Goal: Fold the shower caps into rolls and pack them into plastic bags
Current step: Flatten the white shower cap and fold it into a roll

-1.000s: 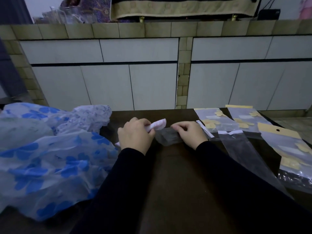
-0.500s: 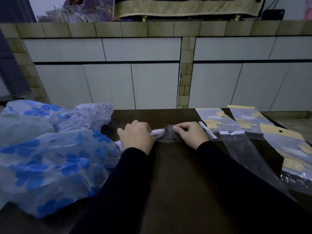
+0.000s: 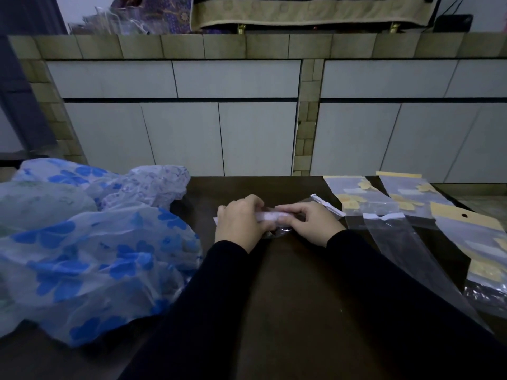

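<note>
Rolled shower cap (image 3: pixel 270 216) pinched between left hand (image 3: pixel 239 225) and right hand (image 3: pixel 310 224), both grips clamped on it.

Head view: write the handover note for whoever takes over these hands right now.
Left hand grips the white rolled shower cap; right hand pinches the clear plastic bag at its mouth.
Roll is partly inside that bag, on the dark wooden table.
Loose blue-flowered shower caps are piled on the left; yellow-header bags lie on the right.
Left to do: finish inserting this roll, then roll and bag the pile.
</note>
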`<state>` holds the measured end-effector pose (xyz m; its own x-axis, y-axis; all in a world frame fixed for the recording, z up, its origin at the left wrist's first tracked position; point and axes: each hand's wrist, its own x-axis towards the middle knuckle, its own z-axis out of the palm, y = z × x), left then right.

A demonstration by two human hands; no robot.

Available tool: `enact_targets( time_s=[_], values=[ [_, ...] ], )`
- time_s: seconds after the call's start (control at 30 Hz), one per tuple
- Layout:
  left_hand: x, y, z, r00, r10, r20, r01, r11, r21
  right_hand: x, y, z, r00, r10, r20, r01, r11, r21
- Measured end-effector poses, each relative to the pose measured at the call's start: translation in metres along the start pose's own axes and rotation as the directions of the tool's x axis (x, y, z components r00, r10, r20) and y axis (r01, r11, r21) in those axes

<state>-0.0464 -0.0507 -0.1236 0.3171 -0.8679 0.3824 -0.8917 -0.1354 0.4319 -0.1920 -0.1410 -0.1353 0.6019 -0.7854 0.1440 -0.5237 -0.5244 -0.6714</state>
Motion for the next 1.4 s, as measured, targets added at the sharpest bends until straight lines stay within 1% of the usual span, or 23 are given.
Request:
enact_targets(
  time_s=[0.07, 0.13, 0.2, 0.27, 0.33, 0.4, 0.47, 0.53, 0.6, 0.67, 0.73, 0.83, 0.9, 0.97, 1.03, 1.17, 1.27, 1.33, 1.37, 1.4],
  values=[
    [0.0, -0.004, -0.002, 1.0, -0.019, -0.003, 0.019, 0.998, 0.066, 0.001, 0.0, 0.002, 0.998, 0.025, -0.05, -0.028, 0.998, -0.054],
    [0.0, -0.006, -0.004, 0.997, -0.054, -0.055, 0.059, 0.993, 0.102, 0.001, -0.001, 0.003, 0.993, 0.054, -0.102, -0.059, 0.997, -0.045],
    [-0.001, -0.005, -0.002, 0.981, -0.179, -0.072, 0.186, 0.978, 0.094, 0.001, -0.001, 0.004, 0.988, 0.075, -0.133, -0.08, 0.996, -0.037],
    [-0.001, -0.006, 0.002, 0.947, -0.318, -0.047, 0.321, 0.943, 0.091, 0.002, 0.0, 0.005, 0.986, 0.074, -0.147, -0.08, 0.996, -0.032],
    [0.001, -0.009, 0.004, 0.929, -0.371, 0.006, 0.371, 0.929, 0.023, 0.002, 0.002, 0.005, 0.987, 0.066, -0.146, -0.07, 0.997, -0.022],
    [0.004, -0.01, 0.005, 0.934, -0.358, 0.001, 0.356, 0.927, -0.122, 0.003, 0.002, 0.007, 0.987, 0.069, -0.148, -0.068, 0.998, 0.012],
    [0.005, -0.007, 0.005, 0.951, -0.309, -0.027, 0.293, 0.924, -0.246, 0.007, 0.0, 0.012, 0.984, 0.049, -0.17, -0.044, 0.998, 0.034],
    [0.004, -0.003, 0.005, 0.962, -0.271, -0.024, 0.247, 0.909, -0.334, 0.009, -0.004, 0.019, 0.985, 0.006, -0.173, -0.008, 1.0, -0.01],
    [0.003, -0.003, 0.003, 0.957, -0.291, -0.003, 0.265, 0.876, -0.402, 0.009, -0.008, 0.022, 0.988, -0.04, -0.147, 0.03, 0.997, -0.071],
    [0.003, -0.007, 0.002, 0.94, -0.341, -0.017, 0.302, 0.852, -0.427, 0.007, -0.009, 0.016, 0.988, -0.089, -0.129, 0.074, 0.991, -0.116],
    [0.004, -0.011, 0.001, 0.919, -0.393, -0.012, 0.351, 0.834, -0.425, 0.005, -0.006, 0.007, 0.982, -0.118, -0.148, 0.092, 0.98, -0.175],
    [0.005, -0.012, 0.002, 0.898, -0.439, 0.031, 0.406, 0.799, -0.444, 0.003, -0.002, -0.001, 0.986, -0.101, -0.133, 0.06, 0.957, -0.285],
    [0.006, -0.012, 0.002, 0.892, -0.452, 0.013, 0.402, 0.779, -0.482, 0.002, -0.001, 0.001, 0.99, -0.09, -0.108, 0.055, 0.957, -0.286],
    [0.007, -0.011, 0.002, 0.879, -0.477, 0.013, 0.406, 0.733, -0.546, 0.002, -0.001, 0.006, 0.985, -0.135, -0.109, 0.1, 0.956, -0.275],
    [0.007, -0.012, 0.003, 0.889, -0.454, 0.053, 0.39, 0.694, -0.605, 0.001, -0.001, 0.008, 0.976, -0.183, -0.118, 0.147, 0.953, -0.265],
    [0.007, -0.009, 0.003, 0.917, -0.342, 0.204, 0.387, 0.643, -0.661, 0.002, 0.0, 0.008, 0.969, -0.213, -0.129, 0.175, 0.951, -0.255],
    [0.007, -0.011, -0.001, 0.923, -0.272, 0.273, 0.385, 0.627, -0.677, 0.003, 0.0, 0.006, 0.974, -0.179, -0.138, 0.135, 0.951, -0.279],
    [0.004, -0.01, -0.004, 0.918, -0.227, 0.326, 0.395, 0.612, -0.686, 0.004, -0.001, 0.007, 0.977, -0.146, -0.156, 0.089, 0.941, -0.325],
    [0.002, -0.008, -0.004, 0.92, -0.225, 0.32, 0.389, 0.627, -0.675, 0.005, -0.002, 0.008, 0.976, -0.133, -0.171, 0.065, 0.933, -0.353],
    [0.001, -0.006, -0.004, 0.932, -0.252, 0.261, 0.362, 0.677, -0.64, 0.006, -0.003, 0.01, 0.974, -0.124, -0.188, 0.044, 0.924, -0.379]
  ],
)
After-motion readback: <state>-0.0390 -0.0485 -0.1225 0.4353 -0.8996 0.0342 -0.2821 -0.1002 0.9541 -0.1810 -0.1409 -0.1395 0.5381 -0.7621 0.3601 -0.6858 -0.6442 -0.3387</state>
